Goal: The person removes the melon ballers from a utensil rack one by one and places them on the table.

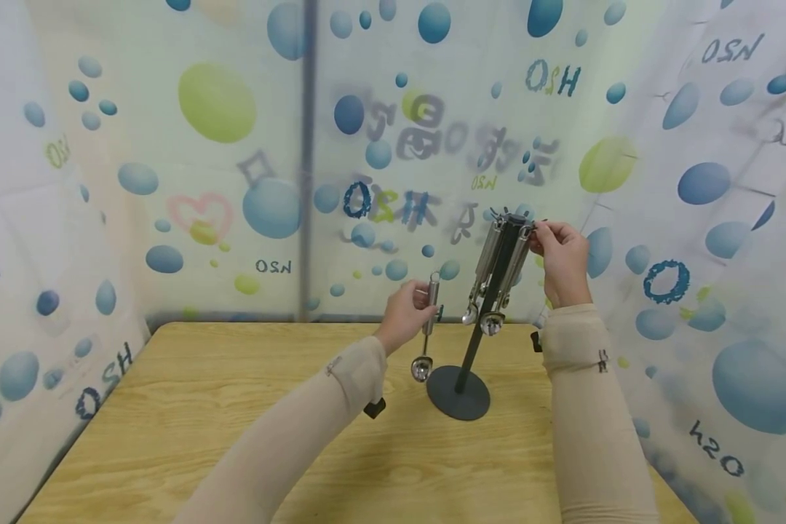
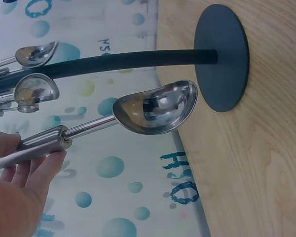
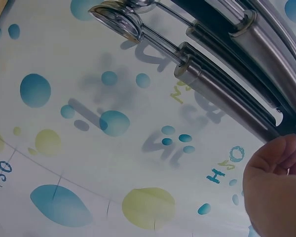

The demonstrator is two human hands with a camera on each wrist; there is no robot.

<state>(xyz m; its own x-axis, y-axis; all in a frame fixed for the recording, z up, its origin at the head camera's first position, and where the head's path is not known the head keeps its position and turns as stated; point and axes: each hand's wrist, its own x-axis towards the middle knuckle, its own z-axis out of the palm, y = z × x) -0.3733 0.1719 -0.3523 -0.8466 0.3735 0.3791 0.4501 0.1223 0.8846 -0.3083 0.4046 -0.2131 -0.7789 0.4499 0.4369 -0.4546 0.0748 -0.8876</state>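
Note:
A dark utensil stand (image 1: 472,356) with a round base (image 1: 457,400) is upright on the table, hooks circling its top. Several steel scoops and similar utensils hang from it, one with a shiny round bowl (image 1: 493,324). My left hand (image 1: 406,313) grips an ice cream scoop (image 2: 155,109) by its steel handle, left of the stand, bowl downward and clear of the hanging ones. At the top right of the stand, my right hand (image 1: 565,262) pinches a hook, thumb against forefinger. In the right wrist view its fingertips are right at the end of a hanging utensil's handle (image 3: 227,101).
The wooden table (image 1: 249,407) spreads out below both forearms. Behind it and at both sides hang curtains (image 1: 236,160) printed with blue and green drops. The stand's base is near the table's back edge.

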